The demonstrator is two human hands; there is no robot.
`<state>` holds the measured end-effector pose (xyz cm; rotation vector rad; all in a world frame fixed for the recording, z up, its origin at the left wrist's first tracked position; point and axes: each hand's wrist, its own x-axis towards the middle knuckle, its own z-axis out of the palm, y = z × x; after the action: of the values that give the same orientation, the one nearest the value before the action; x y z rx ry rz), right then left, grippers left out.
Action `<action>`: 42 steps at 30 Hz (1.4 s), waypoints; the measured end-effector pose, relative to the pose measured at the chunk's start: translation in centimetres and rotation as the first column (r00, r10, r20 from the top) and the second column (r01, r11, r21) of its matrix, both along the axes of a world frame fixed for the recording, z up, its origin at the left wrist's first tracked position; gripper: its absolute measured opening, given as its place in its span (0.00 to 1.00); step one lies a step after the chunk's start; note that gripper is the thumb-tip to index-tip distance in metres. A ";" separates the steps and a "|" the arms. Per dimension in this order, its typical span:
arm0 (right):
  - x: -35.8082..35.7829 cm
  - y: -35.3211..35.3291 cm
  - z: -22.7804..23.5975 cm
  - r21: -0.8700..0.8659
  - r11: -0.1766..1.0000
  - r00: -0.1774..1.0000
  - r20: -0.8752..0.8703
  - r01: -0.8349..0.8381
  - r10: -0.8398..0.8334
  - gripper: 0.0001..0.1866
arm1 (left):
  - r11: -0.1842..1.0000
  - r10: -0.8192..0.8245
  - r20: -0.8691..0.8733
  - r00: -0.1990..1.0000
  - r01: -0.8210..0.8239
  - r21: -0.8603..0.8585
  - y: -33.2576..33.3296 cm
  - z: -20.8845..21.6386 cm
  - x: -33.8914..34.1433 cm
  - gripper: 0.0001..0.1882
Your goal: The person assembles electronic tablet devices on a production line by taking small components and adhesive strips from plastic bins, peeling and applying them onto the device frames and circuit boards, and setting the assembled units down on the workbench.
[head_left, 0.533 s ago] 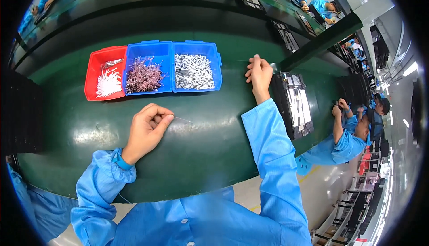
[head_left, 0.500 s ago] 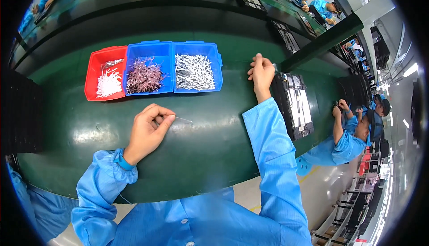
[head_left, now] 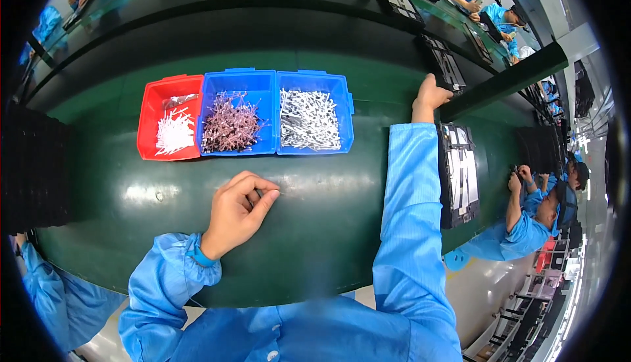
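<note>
My left hand (head_left: 240, 213) hovers over the green bench in front of the bins, thumb and forefinger pinched on a thin wire-like piece, barely visible now. My right hand (head_left: 430, 95) reaches far out beside the slanted post, its fingers curled at the near end of a flat black unit with silvery strips (head_left: 446, 61); the fingertips are partly hidden. A similar flat black unit (head_left: 461, 177) lies beside my right forearm. Small white sticks fill a red bin (head_left: 151, 112). One blue bin (head_left: 220, 85) holds purplish wire-leaded parts; another blue bin (head_left: 310, 83) holds white-and-black pieces.
The green bench (head_left: 315, 230) curves around me. A dark green post (head_left: 503, 81) slants across its right side. Dark stacks (head_left: 36, 171) stand at the left edge. Another flat unit (head_left: 398, 2) sits on the far line. A co-worker in blue (head_left: 526, 221) works at right; others sit across.
My right hand has moved farther forward and right, to the flat black unit by the post. The left hand keeps its pinch. The whole view has shifted slightly.
</note>
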<state>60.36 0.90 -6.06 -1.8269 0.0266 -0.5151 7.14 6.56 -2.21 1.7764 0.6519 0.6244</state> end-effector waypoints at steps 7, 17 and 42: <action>1.2 0.3 -0.1 0.060 0.997 0.990 -0.135 0.039 -0.031 0.48 | 1.000 0.001 0.008 1.000 -0.001 0.001 0.3 -0.5 0.2 0.03; -1.9 1.2 1.3 0.899 0.329 0.693 -0.042 -0.287 0.720 0.19 | 0.997 0.038 0.048 0.998 -0.041 0.063 0.1 -0.9 0.2 0.02; -42.4 -27.0 2.8 0.829 0.518 0.002 -0.530 -0.211 0.848 0.46 | 0.936 -0.225 0.197 0.954 0.268 -0.226 -1.0 -0.7 -2.5 0.04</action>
<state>17.92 -26.14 -3.21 -1.0821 0.1958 1.2317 4.61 5.58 -2.87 1.5189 0.3643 0.4886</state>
